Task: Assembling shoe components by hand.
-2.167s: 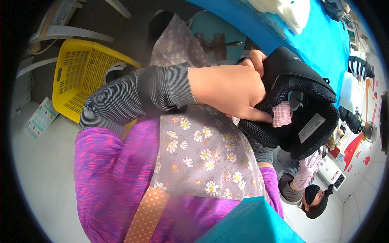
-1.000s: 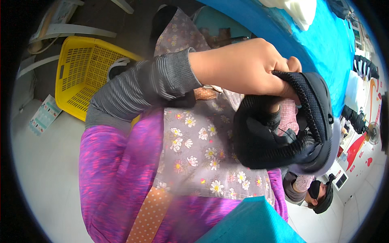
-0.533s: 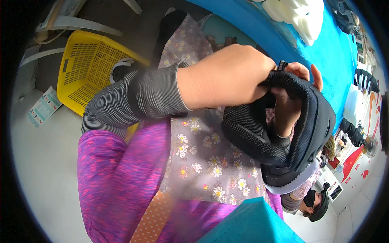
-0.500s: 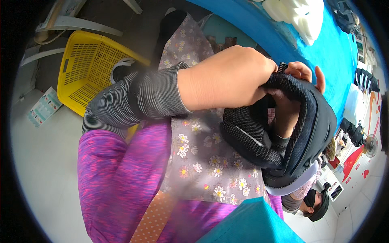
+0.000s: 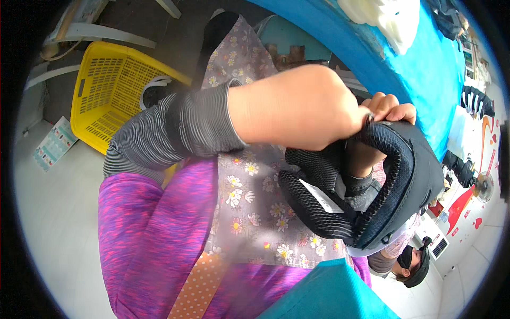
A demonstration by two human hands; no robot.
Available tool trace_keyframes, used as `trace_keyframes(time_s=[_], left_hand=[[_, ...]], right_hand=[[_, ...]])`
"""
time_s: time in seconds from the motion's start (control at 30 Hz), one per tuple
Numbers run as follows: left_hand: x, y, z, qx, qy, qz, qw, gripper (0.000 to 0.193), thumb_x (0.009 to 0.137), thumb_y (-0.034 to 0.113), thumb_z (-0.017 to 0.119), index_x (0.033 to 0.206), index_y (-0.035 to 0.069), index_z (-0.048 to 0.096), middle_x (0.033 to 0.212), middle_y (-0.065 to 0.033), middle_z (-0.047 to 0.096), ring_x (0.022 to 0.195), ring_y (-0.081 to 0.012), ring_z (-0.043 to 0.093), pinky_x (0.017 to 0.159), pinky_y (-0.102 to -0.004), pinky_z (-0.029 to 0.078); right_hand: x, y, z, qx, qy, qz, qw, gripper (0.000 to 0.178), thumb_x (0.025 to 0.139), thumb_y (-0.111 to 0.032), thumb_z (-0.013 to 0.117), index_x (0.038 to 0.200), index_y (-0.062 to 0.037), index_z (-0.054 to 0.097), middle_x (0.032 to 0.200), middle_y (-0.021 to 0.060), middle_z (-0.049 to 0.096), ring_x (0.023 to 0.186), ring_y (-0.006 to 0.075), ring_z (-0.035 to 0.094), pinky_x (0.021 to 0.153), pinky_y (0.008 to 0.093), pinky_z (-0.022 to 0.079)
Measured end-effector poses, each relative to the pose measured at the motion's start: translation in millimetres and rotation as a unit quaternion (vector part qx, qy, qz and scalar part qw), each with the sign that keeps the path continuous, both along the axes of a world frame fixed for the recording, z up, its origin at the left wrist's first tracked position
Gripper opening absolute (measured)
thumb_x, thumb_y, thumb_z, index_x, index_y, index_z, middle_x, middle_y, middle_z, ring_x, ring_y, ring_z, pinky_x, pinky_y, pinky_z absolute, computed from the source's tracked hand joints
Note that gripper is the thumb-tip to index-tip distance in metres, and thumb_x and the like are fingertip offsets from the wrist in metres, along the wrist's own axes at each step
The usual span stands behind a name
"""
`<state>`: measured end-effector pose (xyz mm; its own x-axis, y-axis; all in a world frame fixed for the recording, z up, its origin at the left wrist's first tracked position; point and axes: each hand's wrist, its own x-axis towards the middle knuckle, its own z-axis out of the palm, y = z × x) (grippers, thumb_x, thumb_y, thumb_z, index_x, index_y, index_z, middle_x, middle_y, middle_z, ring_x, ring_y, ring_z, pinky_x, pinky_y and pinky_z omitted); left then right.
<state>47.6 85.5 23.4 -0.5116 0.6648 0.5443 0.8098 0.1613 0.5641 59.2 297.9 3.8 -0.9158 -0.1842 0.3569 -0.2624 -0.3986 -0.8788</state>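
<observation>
A black shoe upper (image 5: 411,175) with a padded collar and dark mesh lining is held over my lap. A white label (image 5: 321,196) shows on its inside. My left hand (image 5: 313,109) is closed at the collar's top edge, its fingertips hidden behind the fist. The right forearm passes through the upper's opening, and my right hand (image 5: 392,108) comes out beyond the collar with fingers curled over its far edge. A small dark piece (image 5: 370,119) sits between the two hands, too small to make out. Both hands almost meet there.
A blue-covered table (image 5: 425,80) runs along the far right, with white pieces (image 5: 388,21) piled on it. On the floor at left stands a yellow basket (image 5: 87,114) holding a black-and-white item. Another person (image 5: 411,266) is at lower right. A flowered apron (image 5: 255,212) covers my lap.
My right fingers, spread before, have curled down against the collar edge. The upper has tilted, showing more of the white label. A ridged dark strip between the hands has dropped lower.
</observation>
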Motion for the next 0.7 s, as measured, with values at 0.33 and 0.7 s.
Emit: trace_keyframes(time_s=[0.33,0.7], left_hand=[[12,10,2,-0.049,0.022,0.038,0.998,0.023,0.083,0.028,0.064,0.071,0.007,0.063,0.062,-0.0092,0.059,0.058,-0.0287,0.062,0.052,-0.039,0.048],[0,14,-4,0.179,-0.125,0.003,0.976,0.031,0.082,0.028,0.071,0.065,0.005,0.057,0.062,-0.013,0.056,0.059,-0.034,0.058,0.053,-0.0417,0.044]], right_hand=[[7,6,-8,-0.044,-0.127,0.015,0.991,0.036,0.092,-0.036,0.067,0.08,-0.0094,0.046,0.064,0.0026,0.051,0.059,0.0115,0.045,0.055,0.0265,0.036],[20,-25,-8,-0.089,-0.109,-0.015,0.99,0.038,0.093,-0.043,0.063,0.083,-0.0117,0.044,0.062,-0.0017,0.05,0.059,0.0092,0.048,0.057,0.0262,0.041]])
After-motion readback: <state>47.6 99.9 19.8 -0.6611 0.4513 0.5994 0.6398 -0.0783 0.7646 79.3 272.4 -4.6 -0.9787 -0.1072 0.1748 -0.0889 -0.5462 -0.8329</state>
